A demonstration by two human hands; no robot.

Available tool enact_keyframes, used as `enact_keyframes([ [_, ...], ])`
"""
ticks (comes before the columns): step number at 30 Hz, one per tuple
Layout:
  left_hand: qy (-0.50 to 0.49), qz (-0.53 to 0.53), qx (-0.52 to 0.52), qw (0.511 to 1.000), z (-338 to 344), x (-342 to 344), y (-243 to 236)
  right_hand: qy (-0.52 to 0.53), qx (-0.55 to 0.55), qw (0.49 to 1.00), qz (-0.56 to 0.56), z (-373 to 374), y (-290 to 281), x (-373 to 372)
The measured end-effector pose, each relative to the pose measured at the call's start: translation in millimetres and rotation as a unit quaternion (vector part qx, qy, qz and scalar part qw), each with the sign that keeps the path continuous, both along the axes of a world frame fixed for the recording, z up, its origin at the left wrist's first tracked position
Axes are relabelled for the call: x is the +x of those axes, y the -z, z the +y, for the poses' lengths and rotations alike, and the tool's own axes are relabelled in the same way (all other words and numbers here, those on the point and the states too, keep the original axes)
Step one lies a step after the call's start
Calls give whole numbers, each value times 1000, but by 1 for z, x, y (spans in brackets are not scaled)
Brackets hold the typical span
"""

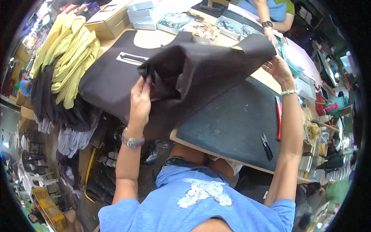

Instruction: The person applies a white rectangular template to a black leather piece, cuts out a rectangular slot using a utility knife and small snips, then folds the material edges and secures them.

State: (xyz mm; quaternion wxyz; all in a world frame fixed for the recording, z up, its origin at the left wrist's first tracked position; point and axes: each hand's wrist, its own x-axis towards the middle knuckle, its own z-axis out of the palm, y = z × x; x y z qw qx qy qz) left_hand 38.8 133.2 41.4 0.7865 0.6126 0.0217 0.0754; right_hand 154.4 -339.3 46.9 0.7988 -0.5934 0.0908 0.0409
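Observation:
A large black panel of pliable fabric or leather is lifted and curled over the table between my two hands. My left hand pinches its folded left edge, where the material opens into a dark hollow. At the far right my right hand grips the other end, fingers partly behind it. Beneath lies a flat black piece with a curved cut-out at the top and a white-framed slot. Whether the two are joined, I cannot tell. Another person's hand reaches close to the raised right end.
A dark cutting mat covers the near table, with black snips and a red cutter on it. Yellow cloth is piled at left. Boxes and trays of small pieces line the back.

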Motion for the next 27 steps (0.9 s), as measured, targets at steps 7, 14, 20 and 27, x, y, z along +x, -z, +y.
enact_keyframes([
  [7, 148, 13, -60, 987, -32, 91, -46, 115, 55, 991, -49, 2, -40, -34],
  [14, 244, 78, 12, 967, -52, 51, -14, 216, -87, 970, -75, -18, -18, -53],
  [20, 94, -150, 205, 963, -49, -6, -32, 233, -228, 932, -156, -16, -1, -110],
  [27, 117, -122, 509, 844, 6, -106, -40, 182, -441, 876, -67, 47, -16, -217],
])
